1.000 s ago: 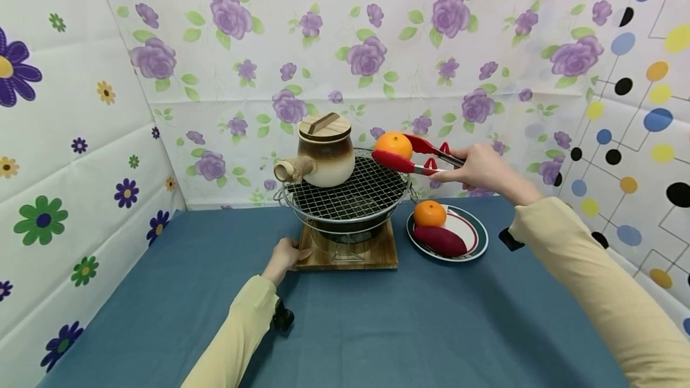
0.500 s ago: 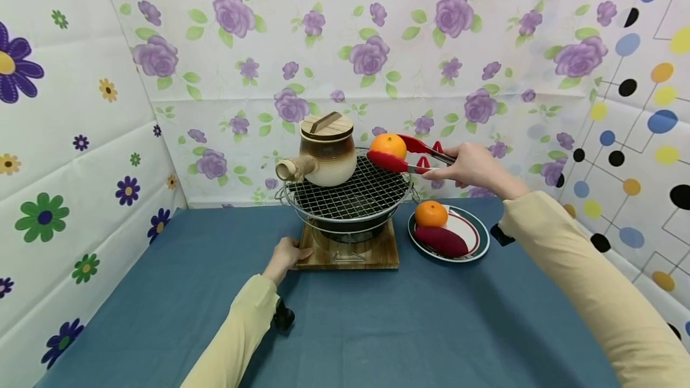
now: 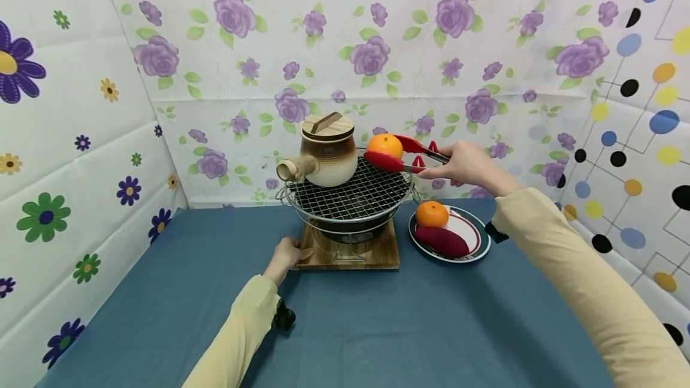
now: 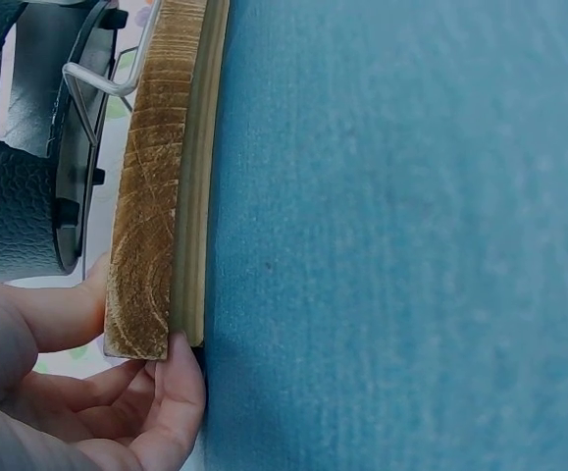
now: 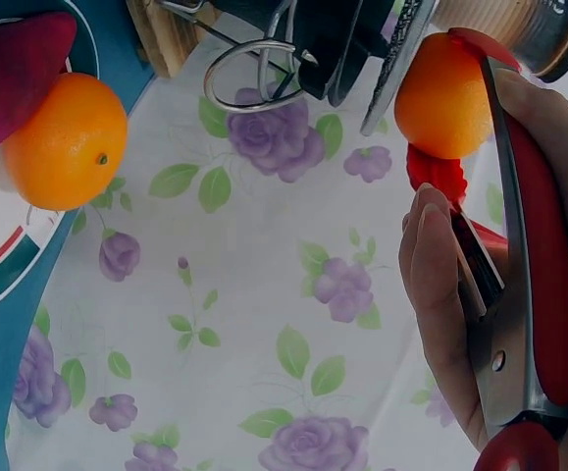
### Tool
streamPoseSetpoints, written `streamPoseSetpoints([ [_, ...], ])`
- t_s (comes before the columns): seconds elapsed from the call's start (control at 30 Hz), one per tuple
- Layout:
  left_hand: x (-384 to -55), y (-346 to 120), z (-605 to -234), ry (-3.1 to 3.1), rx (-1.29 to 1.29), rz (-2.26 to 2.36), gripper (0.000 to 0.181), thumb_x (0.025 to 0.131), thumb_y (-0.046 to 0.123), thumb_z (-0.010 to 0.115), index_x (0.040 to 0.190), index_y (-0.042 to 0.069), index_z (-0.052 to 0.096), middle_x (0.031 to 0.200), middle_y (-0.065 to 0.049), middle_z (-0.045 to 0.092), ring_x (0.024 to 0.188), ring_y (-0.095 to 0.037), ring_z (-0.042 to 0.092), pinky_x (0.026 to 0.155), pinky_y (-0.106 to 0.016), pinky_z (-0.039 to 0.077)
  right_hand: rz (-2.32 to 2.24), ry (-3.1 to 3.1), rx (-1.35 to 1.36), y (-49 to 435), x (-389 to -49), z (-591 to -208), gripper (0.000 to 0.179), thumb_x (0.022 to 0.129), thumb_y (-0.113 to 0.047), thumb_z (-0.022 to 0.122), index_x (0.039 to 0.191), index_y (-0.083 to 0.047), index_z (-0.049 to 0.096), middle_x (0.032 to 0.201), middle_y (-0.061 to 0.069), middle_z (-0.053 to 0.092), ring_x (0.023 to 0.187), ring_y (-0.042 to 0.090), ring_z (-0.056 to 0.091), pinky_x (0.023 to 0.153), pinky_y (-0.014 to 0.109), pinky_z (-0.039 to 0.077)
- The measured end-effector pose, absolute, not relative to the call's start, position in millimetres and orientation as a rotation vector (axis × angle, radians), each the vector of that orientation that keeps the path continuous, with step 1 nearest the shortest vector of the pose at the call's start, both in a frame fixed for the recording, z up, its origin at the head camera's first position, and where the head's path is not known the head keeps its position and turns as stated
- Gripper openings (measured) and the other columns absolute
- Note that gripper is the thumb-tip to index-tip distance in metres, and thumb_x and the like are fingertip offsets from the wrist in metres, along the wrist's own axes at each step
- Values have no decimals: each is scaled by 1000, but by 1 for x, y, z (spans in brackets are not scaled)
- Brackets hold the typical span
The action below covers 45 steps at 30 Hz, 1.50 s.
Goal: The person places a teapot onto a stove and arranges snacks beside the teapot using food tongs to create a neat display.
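Red tongs [image 3: 386, 161], gripped in your right hand [image 3: 466, 164], hold an orange [image 3: 385, 144] over the grill [image 3: 357, 195], your left hand [image 3: 284, 256] pinching the board [image 3: 385, 256]: likely placing, next needing gentle lowering.

The head view is bright and rather evenly lit, with a long soft shadow across the flat blue cloth table cover [image 3: 388, 322] at lower right, while both wrist views look dimmer, the left one blurred at right.
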<state>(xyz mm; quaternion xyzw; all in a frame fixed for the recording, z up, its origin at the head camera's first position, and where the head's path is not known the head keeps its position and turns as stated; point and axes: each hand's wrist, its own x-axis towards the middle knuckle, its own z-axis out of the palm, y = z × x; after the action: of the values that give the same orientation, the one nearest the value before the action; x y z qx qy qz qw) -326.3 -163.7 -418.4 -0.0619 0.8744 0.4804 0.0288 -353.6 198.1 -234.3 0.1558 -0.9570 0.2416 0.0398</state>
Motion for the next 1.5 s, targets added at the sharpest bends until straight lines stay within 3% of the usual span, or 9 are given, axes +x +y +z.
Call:
streamPoseSetpoints([
  [0.13,-326,-163,-418,2692,-189,1490,42,85,11,64,57,13,34,48,0,31,42,-12,34,48,-31,44,752,-2946,461,198,-355,-236,59,63,-58,73,81,-4,60,61,8,56,49,22,55,50,30,46],
  [0.7,-327,-163,-418,2728,-205,1459,46,85,12,65,56,14,29,47,1,27,39,-10,30,50,-33,46,762,-2928,458,193,-360,-241,67,61,-63,71,90,-4,62,62,6,58,48,20,54,49,30,45],
  [0.93,-325,-162,-418,2706,-203,1473,41,86,10,64,58,12,34,48,0,31,42,-12,35,45,-29,39,762,-2938,461,192,-359,-242,63,61,-62,71,83,-4,60,60,6,59,50,23,55,49,30,44],
  [1.07,-325,-161,-417,2714,-203,1470,38,86,10,64,58,12,38,48,0,31,42,-12,37,48,-31,43,763,-2936,481,192,-361,-243,60,65,-58,72,82,-2,58,58,8,57,49,25,55,49,31,44],
  [1.23,-328,-162,-417,2736,-196,1438,46,85,12,65,55,14,30,47,1,29,38,-10,32,52,-34,48,786,-2938,480,192,-361,-245,51,71,-48,73,84,-1,58,57,9,57,48,24,54,49,31,46],
  [1.5,-329,-164,-419,2749,-203,1424,47,84,12,66,55,14,29,47,1,28,37,-10,31,53,-35,49,782,-2929,474,189,-362,-246,50,69,-49,74,80,-2,57,55,8,53,45,22,51,47,30,45],
])
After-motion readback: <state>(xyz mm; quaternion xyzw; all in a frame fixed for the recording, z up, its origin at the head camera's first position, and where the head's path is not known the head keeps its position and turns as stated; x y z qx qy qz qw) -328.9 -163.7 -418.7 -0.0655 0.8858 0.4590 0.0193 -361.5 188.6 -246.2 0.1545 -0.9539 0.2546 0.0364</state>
